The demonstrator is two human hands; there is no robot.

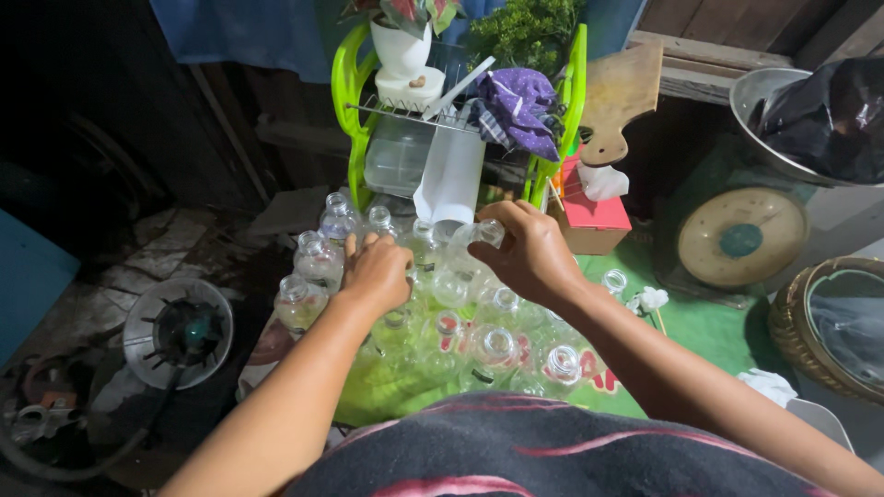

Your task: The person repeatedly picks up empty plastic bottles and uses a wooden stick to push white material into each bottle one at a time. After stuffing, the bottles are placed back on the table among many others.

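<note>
Left hand: your left hand (pixel 376 274) is curled, palm down, over the cluster of clear bottles (pixel 479 345); its fingertips rest among the bottle tops, but you cannot tell from this angle whether it grips one.
Right hand: your right hand (pixel 527 250) is closed around a small clear bottle (pixel 485 232), held tipped on its side above the cluster, neck pointing toward your left hand.
Bottles: many small clear glass bottles stand upright and close together on the counter (pixel 700 331), directly below both hands, mouths open; some show red marks on their sides.
Counter: covered in green cloth, bottles on its left part; a lone bottle (pixel 614 281) stands just right of your right wrist, with a small white flower (pixel 652 298) beside it.
Left, lower level: a round gas burner (pixel 179 329) with its hose sits well apart from the bottles, on a dark, cluttered floor.
Right: a woven basket (pixel 810 322) at the counter's edge; behind it a kitchen scale (pixel 741 237) with a round dial, carrying a metal bowl (pixel 764 101) with a black bag inside.
Behind the bottles: a green dish rack (pixel 350 83) holding a white tube-like sheet (pixel 451 175), a purple cloth (pixel 517 106) and a white pot (pixel 401 51) with a plant.
Far right of rack: a red box (pixel 594 213) and a wooden board (pixel 622 92) leaning behind it.
</note>
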